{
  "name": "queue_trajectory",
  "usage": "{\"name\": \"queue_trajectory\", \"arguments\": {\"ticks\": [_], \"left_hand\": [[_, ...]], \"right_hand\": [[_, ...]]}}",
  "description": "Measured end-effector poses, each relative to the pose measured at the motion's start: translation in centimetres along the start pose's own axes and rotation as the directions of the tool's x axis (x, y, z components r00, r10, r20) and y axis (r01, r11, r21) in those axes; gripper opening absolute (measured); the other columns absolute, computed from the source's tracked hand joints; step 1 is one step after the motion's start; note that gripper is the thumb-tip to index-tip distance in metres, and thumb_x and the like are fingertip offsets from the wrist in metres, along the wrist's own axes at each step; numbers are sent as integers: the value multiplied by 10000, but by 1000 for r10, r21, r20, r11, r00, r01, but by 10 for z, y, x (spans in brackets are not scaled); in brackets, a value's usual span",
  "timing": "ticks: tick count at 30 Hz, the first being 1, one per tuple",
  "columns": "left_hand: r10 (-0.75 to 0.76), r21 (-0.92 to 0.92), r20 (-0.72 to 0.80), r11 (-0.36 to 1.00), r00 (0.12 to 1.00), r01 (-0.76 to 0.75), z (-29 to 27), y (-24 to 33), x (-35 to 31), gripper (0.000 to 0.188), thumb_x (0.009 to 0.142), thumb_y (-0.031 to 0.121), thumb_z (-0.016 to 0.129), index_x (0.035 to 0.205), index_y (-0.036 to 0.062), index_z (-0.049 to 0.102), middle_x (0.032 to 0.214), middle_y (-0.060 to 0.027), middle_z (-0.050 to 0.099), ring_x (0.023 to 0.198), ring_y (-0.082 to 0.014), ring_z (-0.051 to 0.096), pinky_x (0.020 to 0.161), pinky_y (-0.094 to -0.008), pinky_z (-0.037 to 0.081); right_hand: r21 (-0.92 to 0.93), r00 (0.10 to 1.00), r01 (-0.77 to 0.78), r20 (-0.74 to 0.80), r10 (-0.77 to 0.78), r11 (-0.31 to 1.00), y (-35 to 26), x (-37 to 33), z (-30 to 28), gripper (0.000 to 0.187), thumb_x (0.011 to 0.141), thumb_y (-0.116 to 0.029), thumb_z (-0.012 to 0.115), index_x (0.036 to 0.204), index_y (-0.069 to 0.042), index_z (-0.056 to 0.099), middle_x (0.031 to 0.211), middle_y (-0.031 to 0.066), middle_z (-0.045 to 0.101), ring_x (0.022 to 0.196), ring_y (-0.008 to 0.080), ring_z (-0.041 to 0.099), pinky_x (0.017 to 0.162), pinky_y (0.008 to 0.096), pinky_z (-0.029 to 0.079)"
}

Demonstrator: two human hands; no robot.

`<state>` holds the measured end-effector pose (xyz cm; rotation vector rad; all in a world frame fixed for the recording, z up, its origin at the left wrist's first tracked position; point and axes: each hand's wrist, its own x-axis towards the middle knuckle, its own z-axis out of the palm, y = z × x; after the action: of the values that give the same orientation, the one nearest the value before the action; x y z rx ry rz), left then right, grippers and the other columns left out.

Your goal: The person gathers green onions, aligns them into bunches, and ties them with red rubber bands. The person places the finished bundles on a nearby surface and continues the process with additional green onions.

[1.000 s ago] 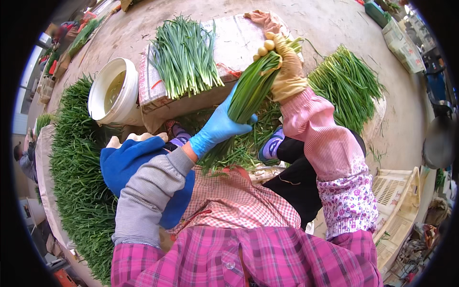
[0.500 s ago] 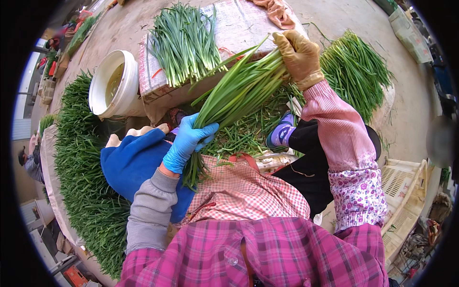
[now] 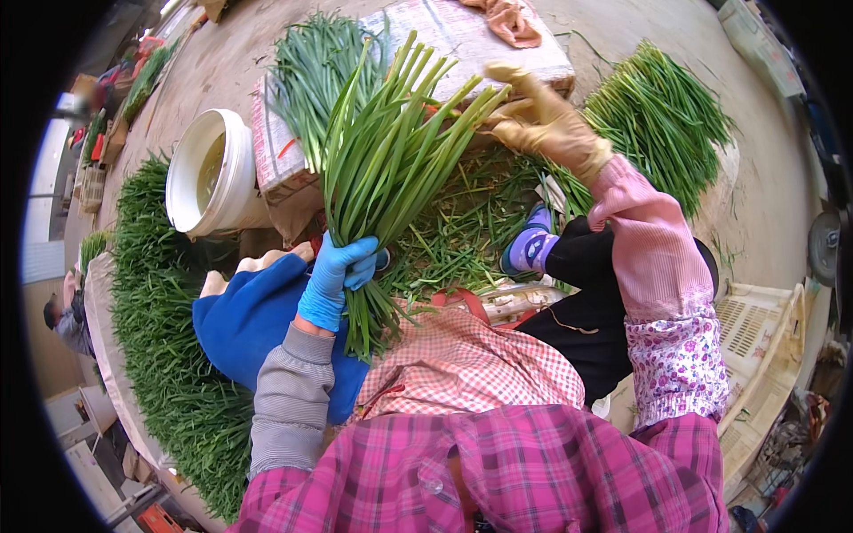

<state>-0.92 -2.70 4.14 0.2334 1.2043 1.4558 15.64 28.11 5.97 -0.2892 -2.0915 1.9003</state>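
In a blue glove, my left hand [image 3: 339, 277] grips a bunch of garlic chives [image 3: 386, 164] near its leafy end, above my lap. The pale stem ends fan out upward and to the right, while the dark leaf tips hang below my fist. My right hand [image 3: 553, 126], in a tan glove, stands just right of the stem ends with its fingers apart and nothing in them. Behind the bunch, a neat pile of chives [image 3: 306, 75] lies on a wrapped block [image 3: 435, 22], partly hidden by the held bunch.
At left a white bucket [image 3: 242, 169] stands beside a long bank of chives [image 3: 169, 355]. Another heap of chives [image 3: 662, 124] sits at far right. Loose trimmings [image 3: 444, 240] cover the floor between my feet. A cream plastic crate [image 3: 755, 346] is at right.
My right hand has let go of the stem ends and opened. The bunch has swung more upright and spread out in my left hand.
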Motion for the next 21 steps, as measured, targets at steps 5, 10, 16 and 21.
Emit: {"name": "queue_trajectory", "arguments": {"ticks": [5, 10, 16, 21], "left_hand": [[-58, 74, 58, 996, 997, 54, -3, -8, 6, 298, 785, 34, 638, 1052, -5, 512, 479, 2, 392, 317, -81, 333, 314, -225, 250], [10, 212, 37, 977, 999, -18, -6, -5, 1, 270, 800, 129, 646, 994, -32, 548, 467, 18, 383, 331, -71, 329, 321, -213, 239], [27, 109, 4, 994, 1000, -27, -10, -5, 4, 262, 794, 94, 638, 1000, -40, 545, 456, 9, 372, 315, -76, 315, 310, -217, 243], [42, 148, 4, 988, 999, -42, -8, -8, 10, 222, 827, 127, 624, 969, -19, 535, 466, 18, 368, 320, -73, 318, 313, -214, 250]], "right_hand": [[-119, 964, 268, 33, -266, 956, 12, 1, 35, 352, 859, -130, 625, 1197, -82, 539, 1029, 71, 641, 917, 189, 619, 813, 321, 512], [675, 975, 84, -207, 78, 733, -30, -6, 8, 229, 946, -255, 520, 926, -41, 596, 653, -36, 537, 533, 56, 503, 428, 173, 413], [541, 998, 17, -61, 19, 841, -43, -20, -12, 264, 903, -198, 581, 1120, -50, 556, 653, -41, 530, 515, 59, 482, 412, 178, 369], [194, 968, -226, 154, 198, 955, -28, -17, 21, 230, 883, -192, 631, 1050, -33, 633, 699, -1, 615, 557, 53, 529, 479, 186, 416]]}}
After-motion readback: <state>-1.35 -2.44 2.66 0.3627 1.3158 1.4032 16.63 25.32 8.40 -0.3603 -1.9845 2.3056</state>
